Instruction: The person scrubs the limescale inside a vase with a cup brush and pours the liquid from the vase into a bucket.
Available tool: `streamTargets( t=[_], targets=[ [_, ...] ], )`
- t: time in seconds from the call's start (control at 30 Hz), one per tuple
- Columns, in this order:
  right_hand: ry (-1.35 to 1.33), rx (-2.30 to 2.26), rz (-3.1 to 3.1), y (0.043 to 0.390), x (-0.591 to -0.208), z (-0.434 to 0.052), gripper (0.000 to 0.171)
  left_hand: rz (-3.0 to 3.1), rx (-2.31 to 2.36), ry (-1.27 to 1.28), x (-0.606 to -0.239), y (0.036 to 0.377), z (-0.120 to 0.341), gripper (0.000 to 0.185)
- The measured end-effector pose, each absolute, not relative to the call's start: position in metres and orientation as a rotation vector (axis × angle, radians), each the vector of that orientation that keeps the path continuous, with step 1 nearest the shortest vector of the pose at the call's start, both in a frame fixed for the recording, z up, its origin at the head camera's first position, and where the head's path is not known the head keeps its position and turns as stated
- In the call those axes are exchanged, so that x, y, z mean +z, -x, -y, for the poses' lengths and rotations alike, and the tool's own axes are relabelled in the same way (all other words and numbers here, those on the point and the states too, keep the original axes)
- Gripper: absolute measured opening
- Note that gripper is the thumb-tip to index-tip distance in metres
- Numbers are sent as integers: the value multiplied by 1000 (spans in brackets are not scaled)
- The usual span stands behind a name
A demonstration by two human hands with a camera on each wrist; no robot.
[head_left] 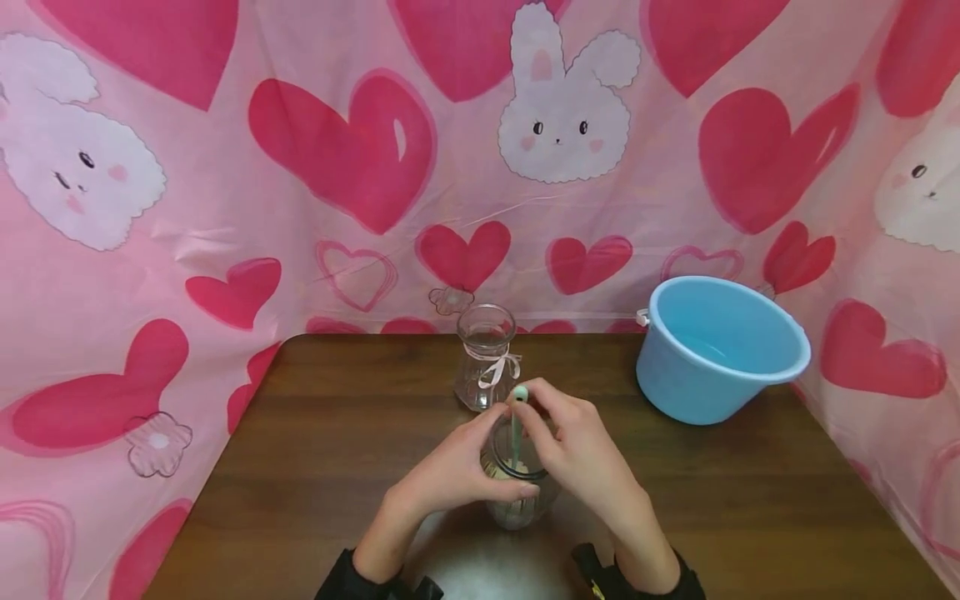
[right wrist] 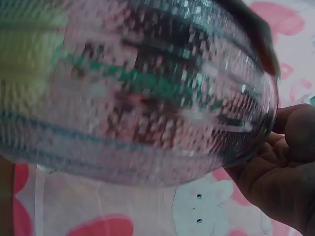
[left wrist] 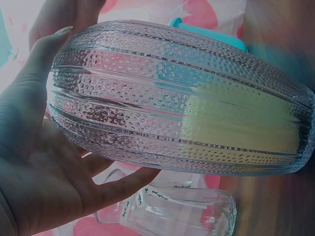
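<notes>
The ribbed glass jar (head_left: 517, 487) stands on the wooden table (head_left: 300, 433) at lower centre of the head view, between both hands. The left hand (head_left: 450, 475) curls round its belly, palm and fingers against the dimpled wall, as the left wrist view shows. The right hand (head_left: 577, 450) pinches the top of a pale green stick (head_left: 517, 425) that goes down into the jar's mouth.

The jar looks rigid, fairly heavy and breakable; its ridges should give grip, so the belly is likely the safest hold. What the stick ends in is hidden behind glass and fingers, and the right wrist view is blurred.

Behind stands a small glass bottle (head_left: 486, 357) with a ribbon, and at right a blue basin (head_left: 720, 350).
</notes>
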State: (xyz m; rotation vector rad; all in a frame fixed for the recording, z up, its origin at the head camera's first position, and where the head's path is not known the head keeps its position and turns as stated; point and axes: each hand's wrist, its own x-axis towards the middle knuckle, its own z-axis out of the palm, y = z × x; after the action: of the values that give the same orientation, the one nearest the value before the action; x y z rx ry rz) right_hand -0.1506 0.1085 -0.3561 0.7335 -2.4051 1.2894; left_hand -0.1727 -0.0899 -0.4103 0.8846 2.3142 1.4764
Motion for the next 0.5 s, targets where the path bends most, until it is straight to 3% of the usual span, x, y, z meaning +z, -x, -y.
streamTargets(
  t=[0.33,0.5],
  targets=[
    [-724,1382,1926,129,-334,-121,18,-2337,1487,-877,-410,173,85,80],
    [-732,1334,2127,132,-339,-117,22,-2352,1489,-872,-413,174,86,82]
  ],
)
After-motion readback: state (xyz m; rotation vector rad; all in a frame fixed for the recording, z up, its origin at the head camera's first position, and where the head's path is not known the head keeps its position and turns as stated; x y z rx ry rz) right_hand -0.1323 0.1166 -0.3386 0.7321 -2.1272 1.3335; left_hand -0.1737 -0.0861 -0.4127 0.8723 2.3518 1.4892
